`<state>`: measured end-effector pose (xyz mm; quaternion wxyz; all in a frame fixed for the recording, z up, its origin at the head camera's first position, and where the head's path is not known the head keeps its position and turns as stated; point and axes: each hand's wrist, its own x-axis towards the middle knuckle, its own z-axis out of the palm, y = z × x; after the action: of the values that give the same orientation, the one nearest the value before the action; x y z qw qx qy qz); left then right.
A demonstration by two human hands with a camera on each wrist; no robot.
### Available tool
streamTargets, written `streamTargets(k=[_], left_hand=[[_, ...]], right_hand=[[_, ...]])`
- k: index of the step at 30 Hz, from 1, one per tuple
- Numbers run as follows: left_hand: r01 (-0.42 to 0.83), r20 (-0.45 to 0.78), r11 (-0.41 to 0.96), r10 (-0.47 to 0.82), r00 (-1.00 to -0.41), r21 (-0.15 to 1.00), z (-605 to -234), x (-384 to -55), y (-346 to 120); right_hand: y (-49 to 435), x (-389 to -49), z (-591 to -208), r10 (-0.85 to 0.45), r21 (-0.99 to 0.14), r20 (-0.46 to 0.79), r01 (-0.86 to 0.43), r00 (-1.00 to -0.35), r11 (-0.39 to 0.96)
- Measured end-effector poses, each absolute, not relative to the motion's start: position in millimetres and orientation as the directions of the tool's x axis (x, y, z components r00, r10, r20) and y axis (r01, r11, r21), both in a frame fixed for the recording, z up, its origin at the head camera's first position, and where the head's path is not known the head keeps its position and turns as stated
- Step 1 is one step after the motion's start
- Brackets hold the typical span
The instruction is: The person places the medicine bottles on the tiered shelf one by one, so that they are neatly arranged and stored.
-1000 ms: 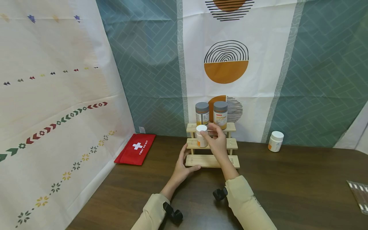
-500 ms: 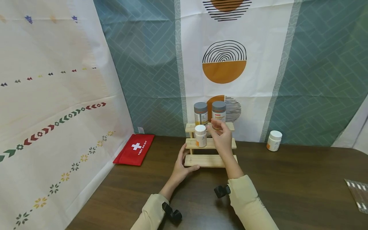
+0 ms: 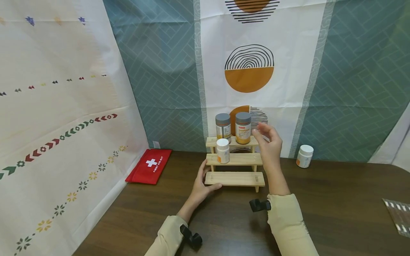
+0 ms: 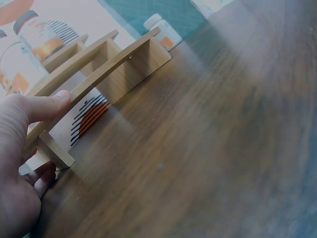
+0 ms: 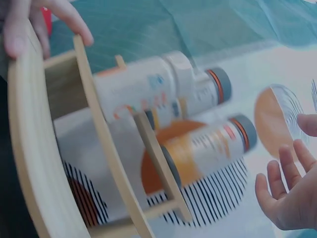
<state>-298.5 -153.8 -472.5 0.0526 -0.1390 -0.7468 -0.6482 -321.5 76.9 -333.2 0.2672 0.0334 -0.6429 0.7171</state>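
Observation:
A three-step wooden stand [image 3: 235,179] stands on the table near the back cloth. My left hand [image 3: 198,192] grips the left end of its lowest step, thumb [image 4: 47,106] on the step and fingers around the side. On the middle step, toward the left, a white pill bottle [image 3: 223,152] stands upright. Two grey-lidded supplement bottles, one at left [image 3: 223,127] and one at right [image 3: 243,128], are on the top step. My right hand [image 3: 270,147] is in the air beside the stand's right end, fingers loosely bent and holding nothing.
Another white pill bottle [image 3: 304,156] stands on the table [image 3: 336,199] to the right, near the cloth. A red first aid kit pouch [image 3: 149,166] lies at left. At the right edge lies a clear pack with white-tipped sticks [image 3: 398,217].
My right hand has let go of the white pill bottle on the middle step and moved right, away from the stand. My left hand has stayed at the stand's left end.

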Motion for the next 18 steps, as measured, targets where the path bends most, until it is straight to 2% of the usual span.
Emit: streamTargets(k=[9, 14, 18], left_hand=[[0.280, 0.261, 0.125, 0.148, -0.954, 0.952, -472.8, -298.3, -153.6], [0.272, 0.254, 0.125, 0.148, -0.956, 0.954, -473.1, -298.8, -153.2], [0.270, 0.252, 0.128, 0.140, -0.958, 0.954, -473.6, -298.4, -154.9]], right_hand=[[123.2, -325.6, -337.2, 0.510, -0.910, 0.329, -0.410, -0.795, -0.052], [153.8, -329.4, -345.9, 0.546, -0.922, 0.245, -0.367, -0.801, -0.124], [171.0, -333.5, -356.3, 0.550, -0.941, 0.198, -0.314, -0.812, -0.125]])
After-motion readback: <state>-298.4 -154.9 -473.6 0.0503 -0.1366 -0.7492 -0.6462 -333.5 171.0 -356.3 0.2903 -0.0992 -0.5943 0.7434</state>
